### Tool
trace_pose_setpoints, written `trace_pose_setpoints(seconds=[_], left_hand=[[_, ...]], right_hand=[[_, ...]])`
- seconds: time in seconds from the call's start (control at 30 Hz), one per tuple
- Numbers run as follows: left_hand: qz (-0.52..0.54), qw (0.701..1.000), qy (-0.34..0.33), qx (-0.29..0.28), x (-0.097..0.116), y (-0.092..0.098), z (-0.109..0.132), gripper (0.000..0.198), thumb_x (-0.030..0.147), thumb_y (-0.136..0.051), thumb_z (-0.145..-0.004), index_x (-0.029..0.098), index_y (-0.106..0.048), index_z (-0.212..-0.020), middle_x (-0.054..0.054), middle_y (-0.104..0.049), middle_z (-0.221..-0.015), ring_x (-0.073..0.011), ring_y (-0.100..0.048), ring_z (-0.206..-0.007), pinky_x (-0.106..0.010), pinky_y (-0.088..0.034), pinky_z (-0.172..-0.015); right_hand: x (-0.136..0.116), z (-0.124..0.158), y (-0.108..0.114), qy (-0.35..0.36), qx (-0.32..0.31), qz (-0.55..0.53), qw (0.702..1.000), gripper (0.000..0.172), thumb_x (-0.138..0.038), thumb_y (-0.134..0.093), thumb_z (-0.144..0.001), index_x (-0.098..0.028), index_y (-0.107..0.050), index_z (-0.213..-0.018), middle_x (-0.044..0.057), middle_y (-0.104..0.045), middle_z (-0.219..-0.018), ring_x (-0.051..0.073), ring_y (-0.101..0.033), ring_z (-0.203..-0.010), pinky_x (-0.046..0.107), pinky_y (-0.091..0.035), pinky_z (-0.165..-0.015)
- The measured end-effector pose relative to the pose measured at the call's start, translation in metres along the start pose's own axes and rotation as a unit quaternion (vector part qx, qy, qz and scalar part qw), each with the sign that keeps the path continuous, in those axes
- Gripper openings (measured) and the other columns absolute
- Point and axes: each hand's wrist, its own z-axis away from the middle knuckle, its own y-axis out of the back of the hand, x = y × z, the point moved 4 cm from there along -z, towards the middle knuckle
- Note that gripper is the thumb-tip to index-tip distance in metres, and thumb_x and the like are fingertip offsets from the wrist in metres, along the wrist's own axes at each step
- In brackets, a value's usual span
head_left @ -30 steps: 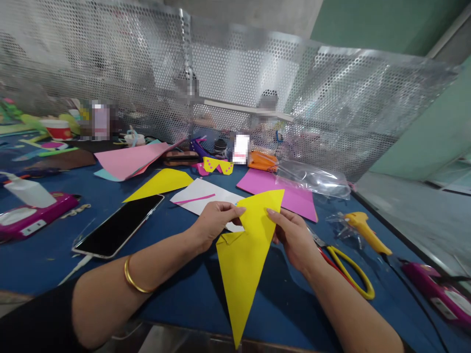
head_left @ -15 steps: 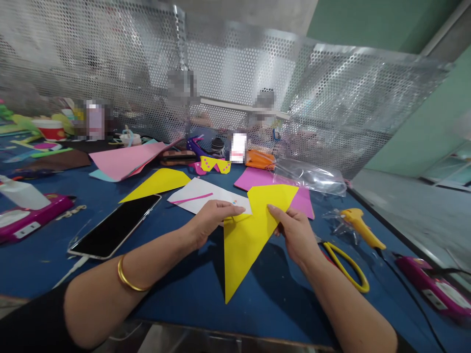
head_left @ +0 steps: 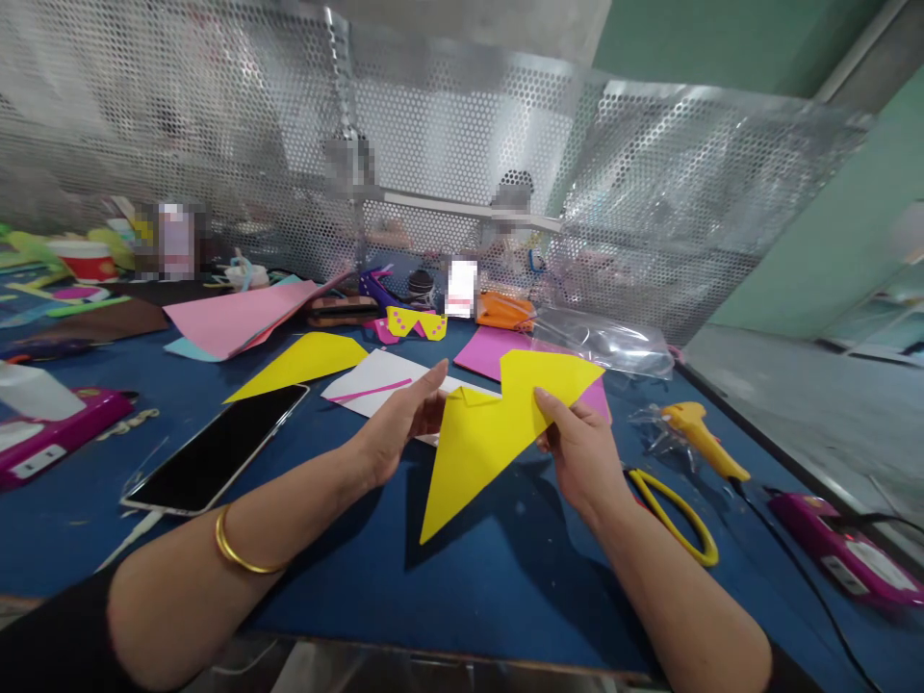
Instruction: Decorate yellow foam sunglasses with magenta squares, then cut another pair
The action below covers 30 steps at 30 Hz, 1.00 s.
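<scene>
A yellow sheet of paper [head_left: 480,433], cut to a long point and with a notch in its top edge, is tilted above the table. My right hand [head_left: 577,438] grips it near the right side, thumb on the front and fingers behind. Beside its left edge is my left hand [head_left: 408,419], thumb raised and apart from the fingers, whose tips are partly hidden by the sheet. A small folded flap shows at the sheet's upper left. Beneath lie a white sheet with a pink strip [head_left: 375,380] and pink-purple paper [head_left: 483,354].
A second yellow piece [head_left: 303,361] and a phone [head_left: 217,452] lie left. Yellow-handled scissors [head_left: 679,520], a yellow glue gun [head_left: 704,438] and a magenta power strip [head_left: 837,544] are right. Behind stand a yellow paper mask [head_left: 417,322], an orange pouch [head_left: 505,310] and a perforated metal screen [head_left: 462,125].
My left thumb has lifted off the yellow paper and the hand has opened. My right hand keeps its hold, and the paper's lower point has swung up and left.
</scene>
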Motion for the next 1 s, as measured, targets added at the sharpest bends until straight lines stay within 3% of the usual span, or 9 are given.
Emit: trace_pose_setpoints(seconds=[0.17,0.3,0.47,0.6,0.77,1.0], left_hand=[[-0.002,0.999,0.035,0.023,-0.007,-0.002,0.003,0.046,0.049,-0.086,-0.058,0.015,-0.078,-0.087,-0.011,-0.079,-0.092,-0.027,-0.07,-0.088,-0.035,-0.051,-0.08],[-0.004,0.999,0.039,0.034,-0.008,-0.001,0.003,0.038,0.038,-0.087,-0.057,0.019,-0.078,-0.089,-0.007,-0.08,-0.093,-0.0229,-0.072,-0.082,-0.031,-0.053,-0.075],[-0.018,0.998,0.047,0.034,-0.004,0.002,0.001,0.029,0.033,-0.084,-0.062,0.019,-0.078,-0.086,-0.006,-0.08,-0.088,-0.0217,-0.072,-0.074,-0.03,-0.054,-0.068],[-0.036,0.997,0.043,0.044,-0.002,0.004,0.001,0.027,0.032,-0.081,-0.063,0.019,-0.078,-0.086,-0.005,-0.079,-0.084,-0.0221,-0.071,-0.074,-0.03,-0.053,-0.066],[-0.053,0.996,0.02,0.064,-0.001,0.008,-0.001,0.024,0.032,-0.08,-0.063,0.02,-0.076,-0.084,-0.003,-0.078,-0.083,-0.0227,-0.069,-0.076,-0.03,-0.05,-0.066],[-0.067,0.995,0.009,0.067,0.002,0.009,-0.003,0.022,0.033,-0.079,-0.062,0.02,-0.074,-0.078,-0.003,-0.076,-0.078,-0.0221,-0.067,-0.07,-0.03,-0.048,-0.062]], right_hand=[[-0.002,-0.001,-0.001,0.003,0.034,-0.029,0.999,0.037,-0.043,-0.088,-0.053,-0.017,-0.069,-0.071,-0.001,-0.067,-0.062,0.006,-0.048,-0.041,0.019,-0.033,-0.036],[-0.002,-0.001,-0.001,-0.001,0.041,-0.034,0.999,0.039,-0.041,-0.09,-0.049,-0.015,-0.068,-0.068,-0.001,-0.066,-0.059,0.006,-0.048,-0.04,0.02,-0.032,-0.035],[-0.012,-0.007,0.011,0.025,0.108,-0.057,0.992,0.042,-0.042,-0.089,-0.047,-0.018,-0.067,-0.073,-0.001,-0.07,-0.07,0.009,-0.054,-0.049,0.02,-0.037,-0.038],[-0.014,-0.013,0.02,0.046,0.153,-0.057,0.986,0.038,-0.034,-0.09,-0.043,-0.018,-0.065,-0.068,-0.003,-0.069,-0.066,0.009,-0.054,-0.052,0.02,-0.036,-0.04],[-0.011,-0.014,0.022,0.051,0.158,-0.036,0.986,0.031,-0.029,-0.09,-0.046,-0.018,-0.066,-0.063,-0.002,-0.067,-0.061,0.01,-0.051,-0.048,0.024,-0.035,-0.041],[-0.011,-0.014,0.023,0.046,0.157,-0.024,0.986,0.032,-0.032,-0.09,-0.046,-0.018,-0.07,-0.067,0.002,-0.072,-0.07,0.013,-0.059,-0.056,0.024,-0.039,-0.043]])
